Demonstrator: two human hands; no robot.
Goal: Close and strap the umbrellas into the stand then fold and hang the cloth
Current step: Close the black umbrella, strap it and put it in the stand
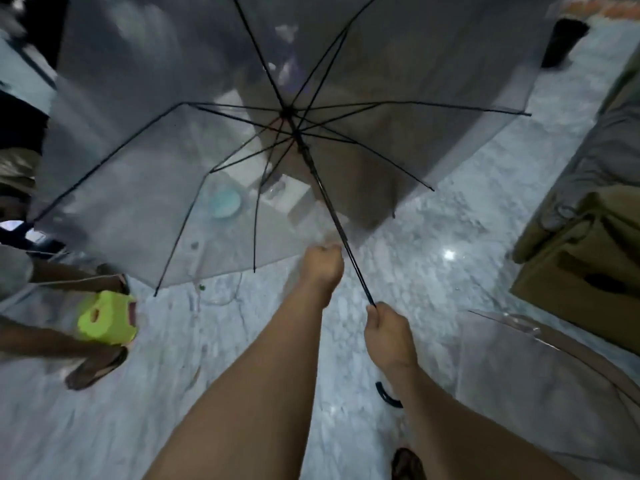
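An open umbrella [242, 140] with a clear canopy and black ribs is held out ahead of the person, above the marble floor [450, 237], its inside turned toward the camera. The canopy fills the upper left and middle of the view; its rib tips reach toward the left and right edges. The black shaft [332, 209] runs from the hub down and to the right.

The right hand [386, 329] is closed around the lower end of the shaft, fingers wrapped tight. Below that forearm a black curved handle [389, 396] shows; the arm hides where it joins the shaft. The left hand [322, 263] is curled into a loose fist just left of the shaft, near the canopy's lower rim. Motion blur hides whether it grips the shaft or merely touches it.

A second clear umbrella [540, 362] lies at the lower right, only part of its canopy in view. A cardboard box [581, 271] stands at the right edge of the floor. At the left edge sits a lime-green stool [105, 318], with brown shapes beside it too blurred to name. Through the canopy a pale blue round thing [225, 202] shows on the floor. A sandalled foot [407, 462] is at the bottom edge.
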